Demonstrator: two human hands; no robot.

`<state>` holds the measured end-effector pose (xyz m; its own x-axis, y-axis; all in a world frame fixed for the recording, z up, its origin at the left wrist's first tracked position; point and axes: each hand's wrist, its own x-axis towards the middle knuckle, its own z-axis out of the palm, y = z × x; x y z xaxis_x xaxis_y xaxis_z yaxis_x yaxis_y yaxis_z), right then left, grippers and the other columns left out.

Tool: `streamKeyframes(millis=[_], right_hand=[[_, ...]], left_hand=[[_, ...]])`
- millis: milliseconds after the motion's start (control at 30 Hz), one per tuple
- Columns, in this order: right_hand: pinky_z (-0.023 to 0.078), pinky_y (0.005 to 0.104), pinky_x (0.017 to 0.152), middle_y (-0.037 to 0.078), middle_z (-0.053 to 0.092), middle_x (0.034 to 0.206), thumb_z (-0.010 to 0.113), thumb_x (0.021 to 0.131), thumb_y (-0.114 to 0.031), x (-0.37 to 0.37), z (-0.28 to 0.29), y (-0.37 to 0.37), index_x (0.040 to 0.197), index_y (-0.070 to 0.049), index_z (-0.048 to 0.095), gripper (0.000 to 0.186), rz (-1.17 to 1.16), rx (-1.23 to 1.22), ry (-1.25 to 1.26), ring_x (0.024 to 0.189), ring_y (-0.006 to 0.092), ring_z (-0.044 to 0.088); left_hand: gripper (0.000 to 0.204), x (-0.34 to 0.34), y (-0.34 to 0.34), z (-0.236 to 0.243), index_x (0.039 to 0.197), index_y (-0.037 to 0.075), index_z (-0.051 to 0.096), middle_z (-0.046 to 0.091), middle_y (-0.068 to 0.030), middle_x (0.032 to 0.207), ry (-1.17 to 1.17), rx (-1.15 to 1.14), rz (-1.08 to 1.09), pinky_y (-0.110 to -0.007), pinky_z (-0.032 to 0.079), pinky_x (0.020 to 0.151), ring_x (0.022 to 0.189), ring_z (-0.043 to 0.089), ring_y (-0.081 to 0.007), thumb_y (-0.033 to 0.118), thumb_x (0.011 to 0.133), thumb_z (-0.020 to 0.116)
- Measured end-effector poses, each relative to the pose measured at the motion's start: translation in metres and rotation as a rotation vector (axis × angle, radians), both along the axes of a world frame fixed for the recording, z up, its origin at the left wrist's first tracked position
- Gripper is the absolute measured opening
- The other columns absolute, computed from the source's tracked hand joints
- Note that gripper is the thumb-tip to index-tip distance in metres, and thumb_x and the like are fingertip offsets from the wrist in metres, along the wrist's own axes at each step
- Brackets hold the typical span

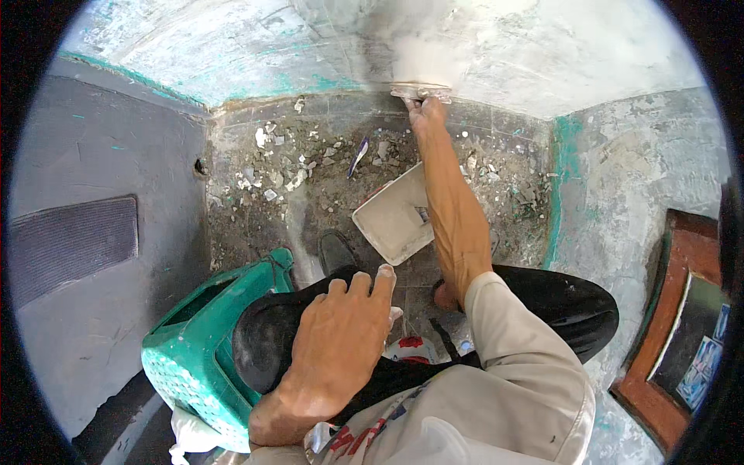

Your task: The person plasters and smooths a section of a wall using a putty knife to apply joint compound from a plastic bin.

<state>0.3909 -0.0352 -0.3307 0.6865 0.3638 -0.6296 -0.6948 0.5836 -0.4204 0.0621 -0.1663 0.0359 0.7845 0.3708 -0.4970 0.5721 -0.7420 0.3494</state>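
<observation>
The wall [434, 46] is taking a scraper [421, 92] gripped by the right hand [425, 111] at its base, above the tray [391, 221] lying on the rubble floor [310, 170], while the left hand [337, 341] is resting flat, fingers spread, on the knee [267, 337].

Room under renovation: patched wall [480, 46] (rubble-strewn floor [310, 170]).

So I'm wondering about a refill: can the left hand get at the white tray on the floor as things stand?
Probably yes. The left hand rests flat on the person's knee and holds nothing, and the white tray lies on the floor just ahead of that knee. Only the right forearm crosses the tray's right edge.
</observation>
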Motion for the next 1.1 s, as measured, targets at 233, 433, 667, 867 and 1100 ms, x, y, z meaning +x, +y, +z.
streamKeyframes(millis=[233, 433, 667, 867, 1100], right_hand=[[0.058, 0.0614, 0.093, 0.020, 0.058, 0.116, 0.054, 0.086, 0.014, -0.004, 0.129, -0.014, 0.117, 0.012, 0.054, 0.031, -0.057, -0.021, -0.155, 0.102, 0.0337, 0.063], [0.065, 0.0543, 0.082, 0.024, 0.060, 0.110, 0.048, 0.094, 0.011, -0.008, 0.257, -0.025, 0.111, 0.017, 0.052, 0.019, -0.077, 0.127, -0.378, 0.090, 0.0341, 0.068], [0.068, 0.0438, 0.081, 0.024, 0.063, 0.110, 0.049, 0.101, 0.004, -0.039, 0.369, -0.059, 0.117, 0.016, 0.054, 0.021, -0.025, 0.096, -0.427, 0.089, 0.0317, 0.070], [0.065, 0.0425, 0.091, 0.016, 0.064, 0.123, 0.055, 0.098, 0.002, -0.016, 0.335, -0.152, 0.141, 0.005, 0.044, 0.045, 0.152, 0.318, -0.757, 0.109, 0.0267, 0.068], [0.057, 0.0602, 0.101, 0.021, 0.059, 0.132, 0.031, 0.103, 0.002, 0.052, 0.087, -0.179, 0.138, -0.002, 0.050, 0.040, 0.154, -0.017, -0.231, 0.118, 0.0367, 0.064]], left_hand=[[0.046, -0.008, -0.003, -0.003, 0.130, 0.002, 0.055, 0.067, -0.0144, 0.100, -0.124, -0.009, 0.006, -0.047, 0.055, 0.074, 0.093, 0.068, -0.0352, 0.032, 0.096, 0.066], [0.041, -0.011, -0.006, -0.010, 0.116, 0.000, 0.056, 0.068, -0.0186, 0.094, -0.226, 0.039, -0.006, -0.050, 0.055, 0.074, 0.091, 0.069, -0.0390, 0.032, 0.093, 0.069], [0.041, -0.015, -0.007, -0.016, 0.112, -0.001, 0.057, 0.069, -0.0215, 0.097, -0.249, 0.019, -0.005, -0.052, 0.054, 0.078, 0.093, 0.068, -0.0425, 0.031, 0.091, 0.071], [0.041, -0.024, -0.003, -0.017, 0.113, -0.001, 0.058, 0.068, -0.0218, 0.096, -0.273, 0.014, -0.006, -0.052, 0.053, 0.078, 0.093, 0.067, -0.0431, 0.030, 0.091, 0.071], [0.044, -0.013, -0.007, -0.004, 0.122, 0.001, 0.057, 0.067, -0.0171, 0.098, -0.233, 0.030, -0.009, -0.051, 0.053, 0.076, 0.092, 0.067, -0.0399, 0.032, 0.093, 0.069]])
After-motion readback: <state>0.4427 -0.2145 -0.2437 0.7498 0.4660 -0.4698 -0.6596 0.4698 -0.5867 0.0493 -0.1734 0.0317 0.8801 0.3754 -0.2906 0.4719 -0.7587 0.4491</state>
